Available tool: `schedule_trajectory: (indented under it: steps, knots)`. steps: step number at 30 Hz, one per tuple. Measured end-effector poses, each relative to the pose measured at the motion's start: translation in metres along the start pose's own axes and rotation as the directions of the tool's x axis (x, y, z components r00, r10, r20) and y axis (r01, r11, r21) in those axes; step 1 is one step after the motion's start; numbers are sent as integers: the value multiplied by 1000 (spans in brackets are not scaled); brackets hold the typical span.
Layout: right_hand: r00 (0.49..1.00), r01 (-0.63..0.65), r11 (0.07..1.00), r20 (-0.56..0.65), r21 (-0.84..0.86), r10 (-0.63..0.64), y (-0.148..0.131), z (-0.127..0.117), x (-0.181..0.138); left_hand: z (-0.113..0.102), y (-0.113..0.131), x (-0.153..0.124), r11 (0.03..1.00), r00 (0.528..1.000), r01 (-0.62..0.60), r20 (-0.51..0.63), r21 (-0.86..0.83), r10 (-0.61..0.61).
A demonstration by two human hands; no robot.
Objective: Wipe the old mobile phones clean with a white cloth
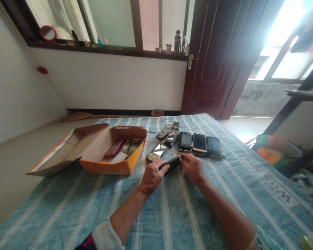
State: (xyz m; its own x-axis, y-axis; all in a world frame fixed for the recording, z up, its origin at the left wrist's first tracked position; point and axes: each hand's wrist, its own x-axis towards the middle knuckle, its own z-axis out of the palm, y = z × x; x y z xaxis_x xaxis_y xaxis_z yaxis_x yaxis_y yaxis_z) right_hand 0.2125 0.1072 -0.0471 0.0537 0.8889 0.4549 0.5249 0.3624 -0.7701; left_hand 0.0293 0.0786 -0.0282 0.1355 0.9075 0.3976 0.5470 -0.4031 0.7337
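Gripping black phone (172, 165) in curled left hand (153, 174), pinching its end with right hand (194, 168); apparently working there, needing steady hold near keypad phone (158, 152) beyond left hand.

The left hand (153, 176) holds a black phone (171, 165), and the right hand (193, 168) pinches its other end. Just past the left hand lies a phone with a shiny screen (158, 151). More phones (199, 143) sit in a row past the right hand. Left of both hands is an orange box (104, 168) with a pink phone (113, 149) inside.
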Motion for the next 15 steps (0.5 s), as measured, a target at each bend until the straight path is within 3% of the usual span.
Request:
schedule_trajectory:
  steps: [5,15]
  knots:
    - [999,-43,998,15,50,43,1,-1,1,-2,2,1,993,994,87,-53,-83,-92]
    - [996,-86,990,35,112,82,-2,-5,3,-4,1,2,944,974,211,-26,-255,-225]
